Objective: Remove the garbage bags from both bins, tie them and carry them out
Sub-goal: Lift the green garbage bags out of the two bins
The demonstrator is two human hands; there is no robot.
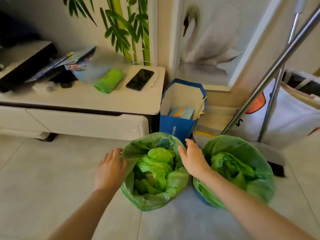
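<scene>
Two bins stand side by side on the tiled floor, each lined with a green garbage bag folded over its rim. The left bag [155, 198] holds crumpled green plastic. The right bag [259, 186] holds the same kind of stuff, and a strip of blue bin [201, 199] shows under it. My left hand [110, 168] rests flat against the left rim of the left bag, fingers apart. My right hand [193, 157] hovers open over the gap between the two bins, at the left bag's right rim. Neither hand grips anything.
A low white cabinet [83, 101] at the left carries a green roll of bags [109, 81], a black phone [140, 79] and papers. A blue paper bag [181, 108] stands behind the bins. Metal poles [270, 78] and a white laundry hamper [290, 118] are at the right.
</scene>
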